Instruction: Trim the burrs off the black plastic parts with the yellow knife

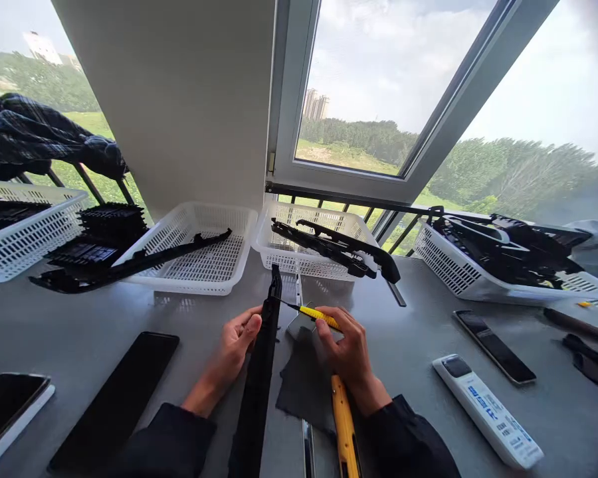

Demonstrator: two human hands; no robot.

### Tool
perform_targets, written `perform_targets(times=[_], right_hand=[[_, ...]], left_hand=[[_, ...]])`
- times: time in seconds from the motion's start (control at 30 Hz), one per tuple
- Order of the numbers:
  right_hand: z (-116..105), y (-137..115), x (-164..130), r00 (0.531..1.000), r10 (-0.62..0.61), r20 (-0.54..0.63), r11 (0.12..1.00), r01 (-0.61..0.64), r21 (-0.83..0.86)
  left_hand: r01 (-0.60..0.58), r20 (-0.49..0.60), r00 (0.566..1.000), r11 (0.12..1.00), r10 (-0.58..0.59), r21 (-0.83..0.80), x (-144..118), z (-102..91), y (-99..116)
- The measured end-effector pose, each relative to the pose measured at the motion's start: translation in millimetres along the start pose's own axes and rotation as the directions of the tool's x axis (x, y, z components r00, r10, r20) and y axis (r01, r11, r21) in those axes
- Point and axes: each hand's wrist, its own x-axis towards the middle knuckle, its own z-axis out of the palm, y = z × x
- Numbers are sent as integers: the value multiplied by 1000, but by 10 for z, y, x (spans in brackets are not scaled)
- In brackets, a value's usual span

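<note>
A long black plastic strip [262, 358] runs up the middle of the view, and my left hand [239, 345] grips its edge near the upper end. My right hand [346, 348] is closed around a yellow-handled knife [319, 317], held like a pen. Its thin dark blade points left, with the tip at the upper part of the strip. Beneath my right hand lie a dark grey cloth [303, 382] and a larger yellow tool handle [345, 425]. Tiny dark scraps lie beside the strip.
White baskets [199, 289] line the window side; black strips [323, 247] lean across two of them. A fuller basket [458, 275] stands right. Phones [494, 346], a white power strip-like device [488, 411] and a flat black slab [117, 398] lie on the grey table [403, 318].
</note>
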Motion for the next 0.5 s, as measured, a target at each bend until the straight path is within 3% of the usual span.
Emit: perform_targets(times=[0.2,0.5], right_hand=[[-34,-54,0,999,-22,-31,999,23,22],[-11,-86,-48,997,-69,-26,997,70,44]], left_hand=[[-67,-7,998,998,66,-6,-30,113,90],[-76,-22,997,996,76,-40,9,91,42]])
